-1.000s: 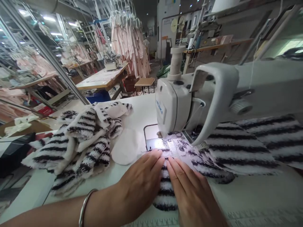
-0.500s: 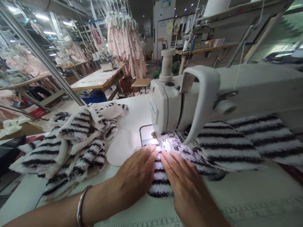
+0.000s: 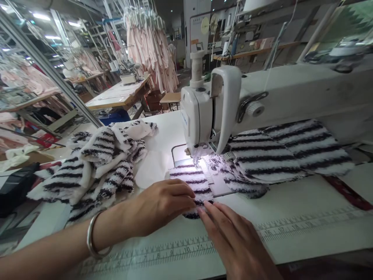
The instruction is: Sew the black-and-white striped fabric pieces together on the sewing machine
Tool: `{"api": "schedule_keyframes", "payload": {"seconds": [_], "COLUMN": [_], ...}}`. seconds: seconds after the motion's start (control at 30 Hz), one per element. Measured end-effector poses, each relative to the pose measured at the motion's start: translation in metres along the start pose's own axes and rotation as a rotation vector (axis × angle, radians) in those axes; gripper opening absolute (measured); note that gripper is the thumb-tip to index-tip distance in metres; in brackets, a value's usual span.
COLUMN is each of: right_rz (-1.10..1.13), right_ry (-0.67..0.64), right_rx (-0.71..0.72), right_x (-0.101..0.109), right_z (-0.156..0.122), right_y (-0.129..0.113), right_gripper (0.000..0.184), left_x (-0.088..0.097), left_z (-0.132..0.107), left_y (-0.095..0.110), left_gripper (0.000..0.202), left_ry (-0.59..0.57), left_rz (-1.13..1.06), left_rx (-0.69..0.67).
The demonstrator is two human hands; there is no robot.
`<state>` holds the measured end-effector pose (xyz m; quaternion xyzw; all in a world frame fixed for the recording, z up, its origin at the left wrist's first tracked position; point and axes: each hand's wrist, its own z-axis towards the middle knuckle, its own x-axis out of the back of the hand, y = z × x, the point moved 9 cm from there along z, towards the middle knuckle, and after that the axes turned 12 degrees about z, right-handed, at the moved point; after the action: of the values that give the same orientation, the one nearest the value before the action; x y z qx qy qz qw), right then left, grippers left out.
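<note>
Nearest me, the ruler (image 3: 163, 256) shows 7 to 11 — then my left hand (image 3: 163, 204), fingers curled, and right hand (image 3: 237, 239), fingers outstretched, touch the near end of the striped piece (image 3: 189, 177); pinching or not, I can't tell. Its far end lies at the sewing machine (image 3: 201, 111) — blue lettering (image 3: 184, 117) blurred.

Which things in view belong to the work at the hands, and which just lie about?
Likely in use:
small black-and-white striped plush piece, touched by left hand and right hand
white sewing machine, its work area lit

Seemingly just around:
rumpled heap of similar striped plush, untouched, possibly related
pale pink cloth garments, hanging in the background
flat brown-topped stool, farther back
</note>
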<state>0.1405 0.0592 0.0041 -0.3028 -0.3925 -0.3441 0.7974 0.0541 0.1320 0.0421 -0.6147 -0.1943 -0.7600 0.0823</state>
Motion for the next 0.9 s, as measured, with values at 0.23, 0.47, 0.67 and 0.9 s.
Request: {"api": "schedule_keyframes", "payload": {"seconds": [0.23, 0.47, 0.67, 0.9], "right_rz": [-0.046, 0.000, 0.046, 0.122], "right_ry": [0.035, 0.099, 0.042, 0.087], "right_rx": [-0.037, -0.079, -0.156, -0.119], "right_x": [-0.011, -0.012, -0.019, -0.020], "right_z": [0.008, 0.030, 0.045, 0.054], "right_y": [-0.002, 0.009, 0.022, 0.038], "right_gripper": [0.038, 0.046, 0.061, 0.056], "left_x": [-0.010, -0.006, 0.000, -0.002], "left_z": [-0.002, 0.004, 0.010, 0.010], "left_y": [-0.007, -0.027, -0.039, -0.050], "left_gripper": [0.024, 0.023, 0.026, 0.026], "left_ry": [-0.039, -0.011, 0.032, 0.081], "left_rz": [0.005, -0.041, -0.026, 0.004], "left_rx": [-0.015, 0.018, 0.019, 0.048]}}
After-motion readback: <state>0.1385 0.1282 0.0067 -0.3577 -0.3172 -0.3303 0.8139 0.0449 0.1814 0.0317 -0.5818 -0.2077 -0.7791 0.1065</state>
